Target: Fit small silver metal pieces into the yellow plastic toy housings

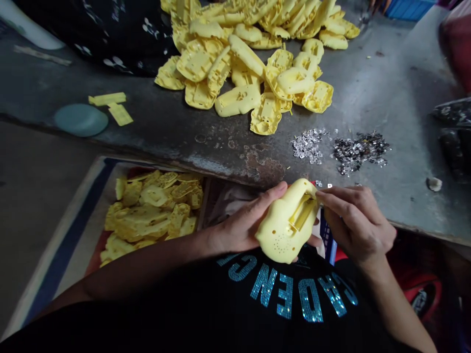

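Note:
A yellow plastic housing [282, 241] with a long rectangular recess and a cluster of small holes rests in my left hand [245, 223]. The fingers of that hand wrap round its left side and underneath. My right hand [355, 215] pinches at the upper right end of the recess; whatever sits between its fingertips is too small or hidden to make out. Just beyond the hands, on the table edge, lie a few tiny metal pieces [329, 186]. Behind them are a pile of shiny small metal plates [308, 146] and a darker pile of metal pieces [360, 149].
Many yellow shells [239, 100] are heaped on the grey table [221, 142]. Below its edge, a container holds more yellow parts [152, 211]. A greenish disc [81, 120] and yellow strips [120, 113] lie at left. A blue basket [410, 9] stands far right.

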Demonstrator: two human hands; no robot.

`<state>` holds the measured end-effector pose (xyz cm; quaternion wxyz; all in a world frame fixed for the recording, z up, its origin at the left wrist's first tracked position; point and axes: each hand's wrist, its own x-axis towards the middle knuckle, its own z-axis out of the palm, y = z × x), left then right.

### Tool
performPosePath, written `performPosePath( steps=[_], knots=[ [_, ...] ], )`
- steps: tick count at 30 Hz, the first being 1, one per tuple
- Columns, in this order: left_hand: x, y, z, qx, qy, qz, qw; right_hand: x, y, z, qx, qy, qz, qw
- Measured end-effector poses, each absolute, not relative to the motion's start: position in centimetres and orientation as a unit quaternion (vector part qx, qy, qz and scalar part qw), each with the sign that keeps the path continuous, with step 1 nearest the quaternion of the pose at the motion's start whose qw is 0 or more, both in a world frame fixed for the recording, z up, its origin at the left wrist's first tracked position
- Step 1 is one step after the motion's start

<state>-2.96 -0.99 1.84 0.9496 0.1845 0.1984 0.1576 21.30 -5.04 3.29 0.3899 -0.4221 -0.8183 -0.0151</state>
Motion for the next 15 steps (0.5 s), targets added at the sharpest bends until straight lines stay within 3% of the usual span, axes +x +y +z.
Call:
performPosePath(
  steps=[4, 8, 11, 15],
  knots=[
    [-2.7, -1.4, 1.9, 0.217, 0.208, 0.209, 0.931, 21.3, -4.4, 4.5, -0.471, -0.788, 0.081, 0.389],
    [-2.4, -1.9, 1.7, 0.315, 0.275, 0.295, 0.859, 21.6, -2.8, 5.9, -0.460, -0.804, 0.196, 0.322],
    [-2.8, -2.0, 2.0, 0.420, 0.293, 0.315, 0.799, 21.4, -2.6, 6.2, -0.451, -0.823, 0.176, 0.297],
    [-4.0, -1.3, 2.9, 0.587, 0.316, 0.264, 0.698, 21.3, -2.8, 4.1, -0.441, -0.813, 0.117, 0.363]
  ],
)
